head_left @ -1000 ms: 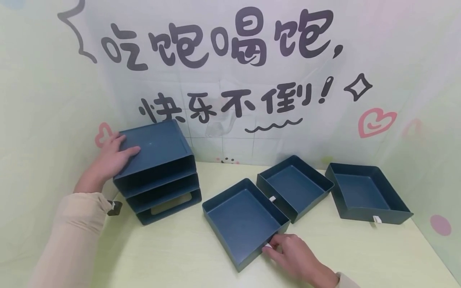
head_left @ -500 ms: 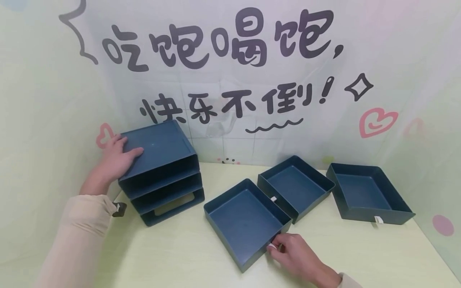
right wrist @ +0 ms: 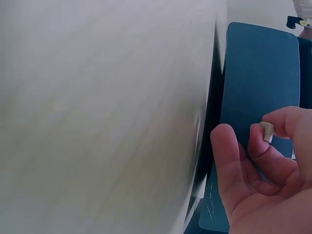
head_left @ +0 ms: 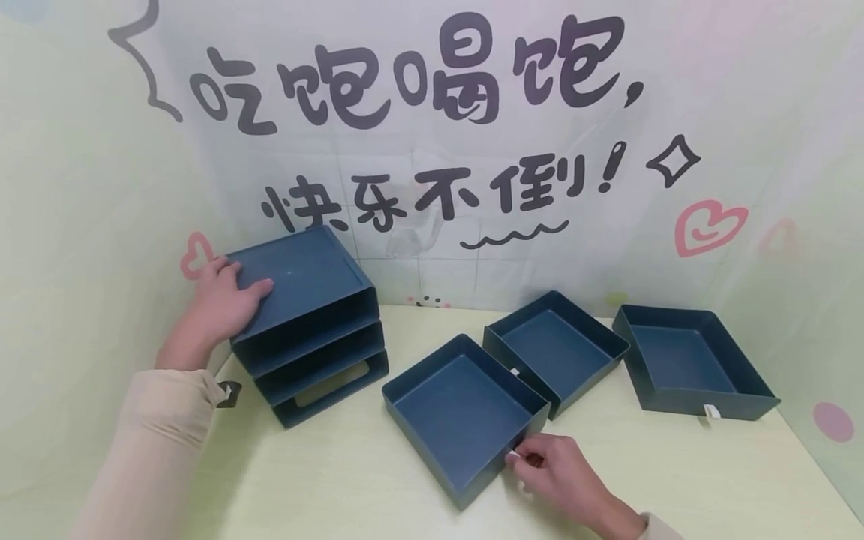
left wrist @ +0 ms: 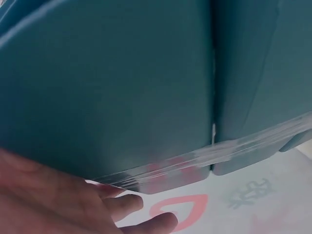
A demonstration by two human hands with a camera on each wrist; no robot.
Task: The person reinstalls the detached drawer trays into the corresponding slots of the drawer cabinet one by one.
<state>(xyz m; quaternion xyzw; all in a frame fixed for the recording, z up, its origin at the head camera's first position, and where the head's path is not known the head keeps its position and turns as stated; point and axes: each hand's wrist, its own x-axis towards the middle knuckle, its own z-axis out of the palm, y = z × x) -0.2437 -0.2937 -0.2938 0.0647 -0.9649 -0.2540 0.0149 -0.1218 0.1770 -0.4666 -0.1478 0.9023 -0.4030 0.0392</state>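
Note:
A dark blue three-tier drawer cabinet [head_left: 304,277] stands at the left with its open slots facing forward. My left hand [head_left: 226,304] rests along its top left edge, thumb on the top panel. In the left wrist view, its straight fingers [left wrist: 124,207] reach past the cabinet's side panel [left wrist: 122,97]. My right hand [head_left: 556,476] pinches the small white pull tab [right wrist: 267,131] on the front of the nearest drawer [head_left: 466,420], between thumb and index finger. This square, open-topped drawer sits angled on the table with nothing in it.
Two more empty blue drawers lie to the right: a middle drawer [head_left: 556,349] close against the nearest one, and a far drawer [head_left: 688,360] by the right wall. Clear tape [left wrist: 214,151] runs across the cabinet's side. A printed cloth [head_left: 418,150] hangs behind the pale table [head_left: 351,480].
The cabinet has shifted right and slightly forward with my left hand on it. The nearest drawer's front has edged slightly right with my right hand at its tab.

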